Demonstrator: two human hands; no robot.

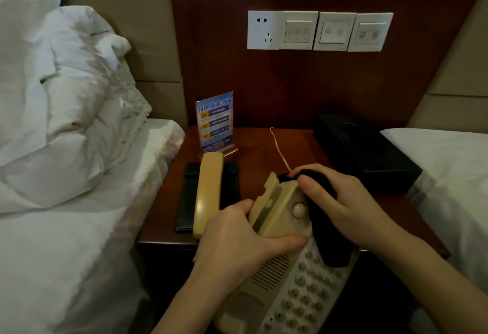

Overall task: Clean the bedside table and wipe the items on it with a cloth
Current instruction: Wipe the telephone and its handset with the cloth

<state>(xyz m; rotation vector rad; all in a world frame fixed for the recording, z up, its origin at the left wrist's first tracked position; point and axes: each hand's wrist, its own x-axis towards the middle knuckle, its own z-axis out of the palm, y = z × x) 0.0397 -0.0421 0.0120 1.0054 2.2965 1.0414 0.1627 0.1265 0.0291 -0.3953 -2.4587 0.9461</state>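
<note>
phone base [287,275]: tilted up off bench [264,148] front edge
l hand [237,238]: fingers grip base's cradle end
r hand [343,201]: fingers press dark cloth [330,233] on base
handset [208,191]: flat on bench, left of base

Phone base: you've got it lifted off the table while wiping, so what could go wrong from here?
1. The phone base is tilted past the table front edge, held only by the left hand; it could slip.
2. The handset lies loose on the black folder and might get dragged or knocked off.
3. The right hand presses the dark cloth over the keypad, possibly pushing buttons.
</note>
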